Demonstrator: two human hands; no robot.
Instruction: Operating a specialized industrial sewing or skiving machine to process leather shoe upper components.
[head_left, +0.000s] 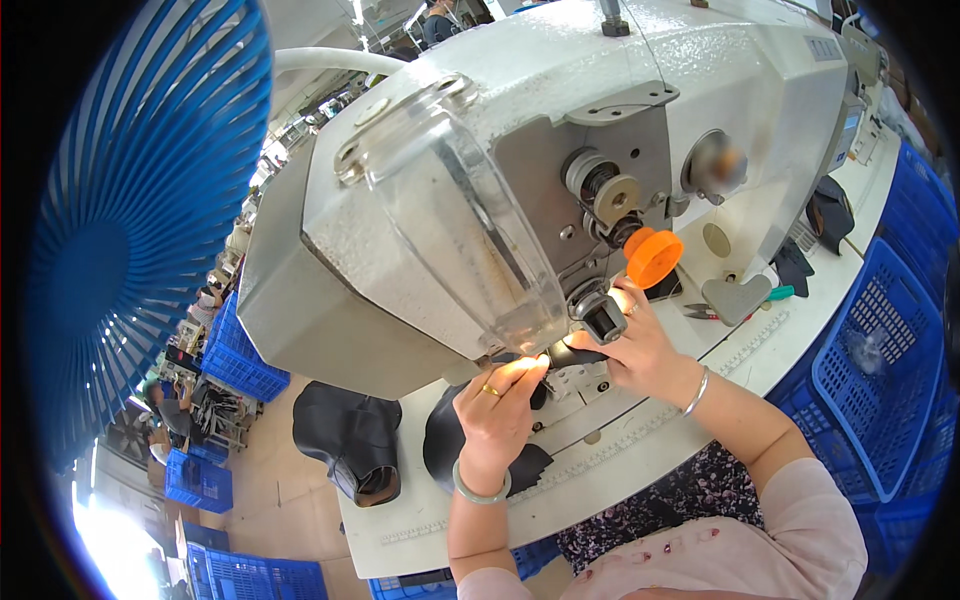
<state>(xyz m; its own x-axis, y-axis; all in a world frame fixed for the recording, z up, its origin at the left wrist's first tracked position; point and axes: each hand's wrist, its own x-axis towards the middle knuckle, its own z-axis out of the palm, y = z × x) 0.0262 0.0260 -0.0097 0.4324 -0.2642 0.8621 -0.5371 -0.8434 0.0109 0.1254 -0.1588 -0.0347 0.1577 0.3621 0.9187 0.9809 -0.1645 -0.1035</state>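
A large white sewing machine [400, 250] fills the middle, its lamp lighting the needle area. My left hand [497, 410], with a ring and a pale bangle, pinches a black leather-like piece [450, 440] beside the needle area. The piece spreads over the machine bed under and around that hand. To the right, my right hand [645, 350], with a silver bangle, bends its fingers round the black material at the needle. Some of its fingertips are hidden behind the machine's metal parts. An orange knob [653, 258] sits just above this hand.
On the table's left edge lies a stitched black leather-like piece [350, 440]. Red-handled snips [703, 312] rest right of the needle. A blue fan [150, 220] stands at left, and blue crates [880, 370] line the right. A ruler strip [600, 450] runs along the front edge.
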